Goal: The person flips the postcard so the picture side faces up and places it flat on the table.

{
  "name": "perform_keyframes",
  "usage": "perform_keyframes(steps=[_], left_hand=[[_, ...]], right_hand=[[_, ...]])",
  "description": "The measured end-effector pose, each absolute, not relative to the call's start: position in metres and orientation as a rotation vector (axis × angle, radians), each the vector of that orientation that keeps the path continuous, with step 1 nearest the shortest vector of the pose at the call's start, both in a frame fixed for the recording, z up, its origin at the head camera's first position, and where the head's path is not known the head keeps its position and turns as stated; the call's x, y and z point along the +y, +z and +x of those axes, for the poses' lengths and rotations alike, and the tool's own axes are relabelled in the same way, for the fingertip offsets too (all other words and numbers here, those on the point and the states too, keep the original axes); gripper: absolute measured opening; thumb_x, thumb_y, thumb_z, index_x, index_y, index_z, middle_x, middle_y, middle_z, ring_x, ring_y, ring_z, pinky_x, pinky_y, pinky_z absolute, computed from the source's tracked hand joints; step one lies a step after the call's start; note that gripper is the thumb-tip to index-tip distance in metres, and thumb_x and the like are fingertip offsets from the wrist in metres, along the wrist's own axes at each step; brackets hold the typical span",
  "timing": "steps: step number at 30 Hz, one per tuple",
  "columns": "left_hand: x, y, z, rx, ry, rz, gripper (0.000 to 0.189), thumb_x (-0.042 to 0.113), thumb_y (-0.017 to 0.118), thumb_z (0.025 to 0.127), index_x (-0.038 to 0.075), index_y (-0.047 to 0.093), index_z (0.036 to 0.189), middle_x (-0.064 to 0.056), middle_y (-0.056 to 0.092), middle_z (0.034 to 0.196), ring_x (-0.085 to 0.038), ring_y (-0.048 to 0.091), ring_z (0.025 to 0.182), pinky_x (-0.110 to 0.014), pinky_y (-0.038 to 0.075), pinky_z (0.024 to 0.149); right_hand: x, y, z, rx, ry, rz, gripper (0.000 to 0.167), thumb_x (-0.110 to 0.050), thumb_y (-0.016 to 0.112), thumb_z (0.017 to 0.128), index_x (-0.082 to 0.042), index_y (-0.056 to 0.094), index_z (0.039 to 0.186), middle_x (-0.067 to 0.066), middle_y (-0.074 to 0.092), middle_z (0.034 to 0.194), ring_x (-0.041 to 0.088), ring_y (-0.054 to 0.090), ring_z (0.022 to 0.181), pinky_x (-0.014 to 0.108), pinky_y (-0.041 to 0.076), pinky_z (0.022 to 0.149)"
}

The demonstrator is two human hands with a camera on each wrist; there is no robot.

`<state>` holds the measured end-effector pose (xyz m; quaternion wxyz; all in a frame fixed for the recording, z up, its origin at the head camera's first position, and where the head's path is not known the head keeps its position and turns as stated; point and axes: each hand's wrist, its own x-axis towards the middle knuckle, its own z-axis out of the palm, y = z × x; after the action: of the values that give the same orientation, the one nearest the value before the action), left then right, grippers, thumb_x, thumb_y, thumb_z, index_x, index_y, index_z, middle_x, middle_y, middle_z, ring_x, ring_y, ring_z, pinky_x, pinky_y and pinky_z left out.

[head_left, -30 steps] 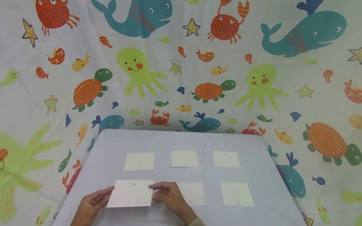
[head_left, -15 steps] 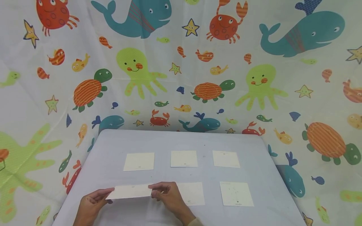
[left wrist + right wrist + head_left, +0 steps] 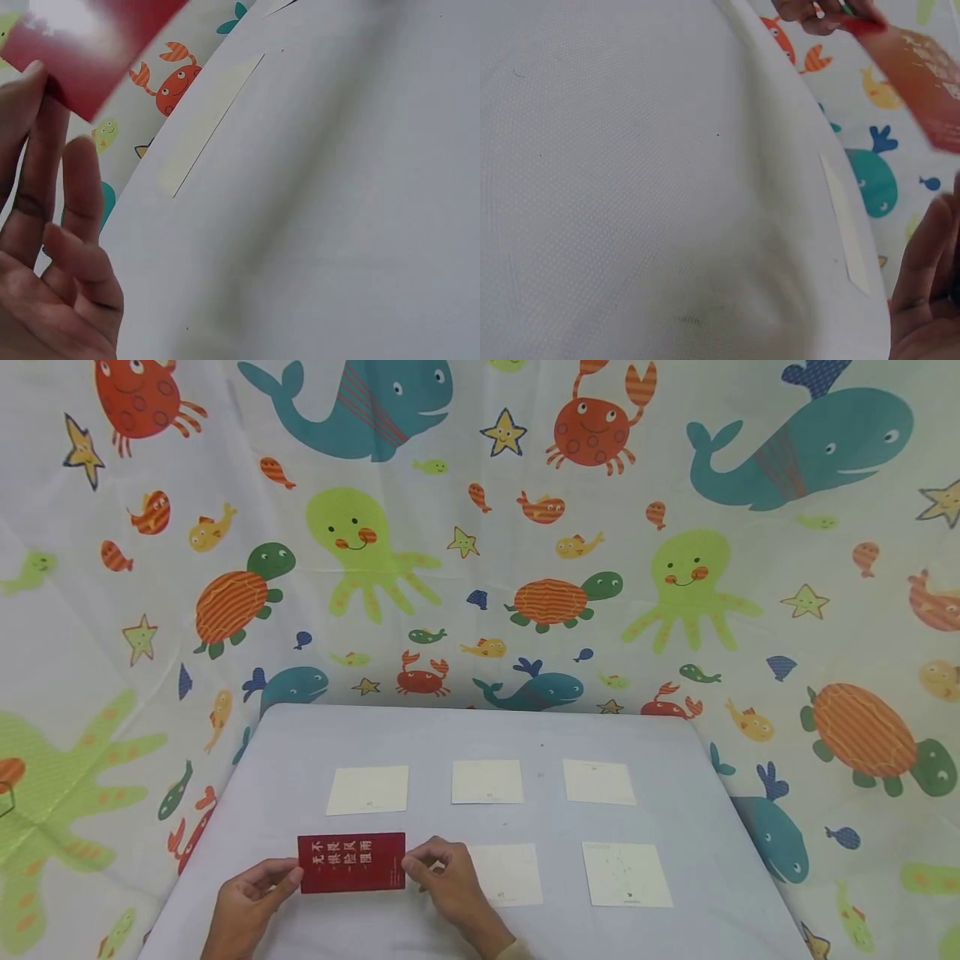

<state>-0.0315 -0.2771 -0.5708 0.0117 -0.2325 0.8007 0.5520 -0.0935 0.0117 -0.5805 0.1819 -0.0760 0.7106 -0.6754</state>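
A postcard point(image 3: 352, 878) with a red face and white Chinese characters is held up above the near left part of the table. My left hand point(image 3: 247, 900) pinches its left edge between thumb and fingers. At the opposite edge, my right hand point(image 3: 454, 887) pinches the card too. In the left wrist view the glossy red card point(image 3: 94, 56) sits between thumb and index finger, the other fingers loosely bent. The right wrist view shows the red card point(image 3: 911, 79) blurred, with part of my right hand point(image 3: 924, 304) at the edge.
Several cream postcards lie on the white table point(image 3: 525, 731). In the far row are a left card point(image 3: 367, 787), a middle card point(image 3: 487, 781) and a right card point(image 3: 600, 782). Nearer lie one card point(image 3: 513, 872) partly behind my right hand and another point(image 3: 628, 872). A sea-animal curtain point(image 3: 480, 527) hangs behind.
The postcard has been turned over between both hands: its pale side faced up, then tilted to a thin strip, and now its red side shows. The other cards have stayed put.
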Motion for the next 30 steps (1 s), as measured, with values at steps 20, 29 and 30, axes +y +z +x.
perform_keyframes(steps=[20, 29, 30], left_hand=[[-0.274, -0.5757, -0.027, 2.31, 1.809, -0.807, 0.069, 0.053, 0.08, 0.091, 0.002, 0.066, 0.135, 0.024, 0.072, 0.102, -0.015, 0.07, 0.081, -0.029, 0.054, 0.068], [-0.2736, -0.5769, -0.0289, 2.319, 1.709, -0.802, 0.079, 0.06, 0.078, 0.089, 0.005, 0.063, 0.144, -0.013, 0.07, 0.142, -0.013, 0.071, 0.087, -0.029, 0.054, 0.07], [-0.2736, -0.5767, -0.0291, 2.323, 1.702, -0.802, 0.08, 0.06, 0.078, 0.089, 0.005, 0.063, 0.144, -0.014, 0.069, 0.143, -0.013, 0.071, 0.087, -0.029, 0.054, 0.07]], right_hand=[[0.0073, -0.5854, -0.0916, 1.792, -2.092, -0.027, 0.027, -0.011, 0.082, 0.091, -0.008, 0.068, 0.114, 0.01, 0.081, 0.095, 0.017, 0.077, 0.072, 0.029, 0.062, 0.065], [0.009, -0.584, -0.0904, 1.797, -2.059, 0.001, 0.02, -0.009, 0.082, 0.09, -0.01, 0.075, 0.11, 0.007, 0.079, 0.099, 0.016, 0.077, 0.075, 0.027, 0.062, 0.066], [0.0094, -0.5839, -0.0903, 1.801, -2.055, -0.007, 0.021, -0.009, 0.082, 0.09, -0.01, 0.076, 0.11, 0.007, 0.079, 0.1, 0.016, 0.077, 0.075, 0.027, 0.061, 0.066]])
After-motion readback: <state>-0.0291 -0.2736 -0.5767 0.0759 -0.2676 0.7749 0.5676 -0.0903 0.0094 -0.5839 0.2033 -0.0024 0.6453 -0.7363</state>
